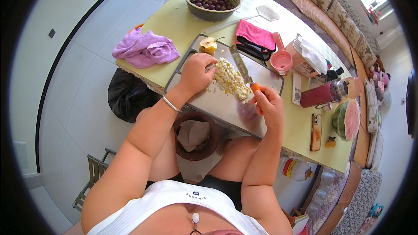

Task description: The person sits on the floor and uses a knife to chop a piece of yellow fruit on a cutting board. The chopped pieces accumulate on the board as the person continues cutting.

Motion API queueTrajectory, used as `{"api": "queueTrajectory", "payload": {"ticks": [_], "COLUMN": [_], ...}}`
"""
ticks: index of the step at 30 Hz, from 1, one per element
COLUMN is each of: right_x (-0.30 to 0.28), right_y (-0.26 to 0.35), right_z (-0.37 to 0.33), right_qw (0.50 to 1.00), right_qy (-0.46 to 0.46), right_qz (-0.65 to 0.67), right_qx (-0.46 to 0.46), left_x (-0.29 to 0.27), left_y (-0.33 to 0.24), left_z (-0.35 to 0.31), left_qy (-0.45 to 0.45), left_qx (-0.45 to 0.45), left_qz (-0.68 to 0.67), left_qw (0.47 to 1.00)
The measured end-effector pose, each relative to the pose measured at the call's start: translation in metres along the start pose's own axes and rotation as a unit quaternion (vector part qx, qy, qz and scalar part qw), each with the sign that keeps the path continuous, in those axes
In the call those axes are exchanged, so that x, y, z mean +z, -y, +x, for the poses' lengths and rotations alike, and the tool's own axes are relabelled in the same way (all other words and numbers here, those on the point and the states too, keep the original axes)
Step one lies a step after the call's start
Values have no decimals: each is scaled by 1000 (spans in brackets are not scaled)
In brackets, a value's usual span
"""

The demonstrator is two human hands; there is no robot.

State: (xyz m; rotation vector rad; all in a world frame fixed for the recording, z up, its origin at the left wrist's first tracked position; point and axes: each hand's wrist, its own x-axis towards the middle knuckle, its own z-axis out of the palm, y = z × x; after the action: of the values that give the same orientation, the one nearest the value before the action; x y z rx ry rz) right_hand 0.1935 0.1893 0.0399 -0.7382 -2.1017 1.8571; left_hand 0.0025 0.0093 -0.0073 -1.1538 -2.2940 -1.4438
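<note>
My right hand is closed around the orange handle of a knife. Its broad blade points away from me, raised over the right side of the chopping board. A heap of finely chopped pale fruit, with bits of yellow peel, runs diagonally across the board. At the heap's far left end, my left hand has its fingers curled together against the pieces; what lies between the fingertips is hidden. Just beyond that hand sits a cut pear, pale face showing, with a dark stem beside it.
Behind the board stand a colander of dark round fruit and a white fly swatter. A purple towel lies left. Pink cloth, pink cup, tissue box, bottle, phone and watermelon line the right.
</note>
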Motion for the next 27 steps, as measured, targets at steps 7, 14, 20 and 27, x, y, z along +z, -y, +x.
{"api": "queueTrajectory", "payload": {"ticks": [7, 14, 20, 27], "right_x": [2, 6, 5, 5], "right_y": [-1, 3, 1, 4], "right_z": [-1, -3, -1, -4], "right_qw": [1000, 998, 996, 998], "right_qy": [13, 38, 45, 44], "right_qz": [-15, -45, -77, -44], "right_qx": [-2, 6, 13, 24], "left_x": [-2, -4, -6, -33], "left_y": [-2, -1, -2, -19], "left_z": [-1, 0, 1, -3], "left_qy": [71, -13, -19, 149], "left_qx": [20, -108, -130, -96], "left_qz": [-36, -116, -129, -65], "left_qw": [997, 987, 983, 982]}}
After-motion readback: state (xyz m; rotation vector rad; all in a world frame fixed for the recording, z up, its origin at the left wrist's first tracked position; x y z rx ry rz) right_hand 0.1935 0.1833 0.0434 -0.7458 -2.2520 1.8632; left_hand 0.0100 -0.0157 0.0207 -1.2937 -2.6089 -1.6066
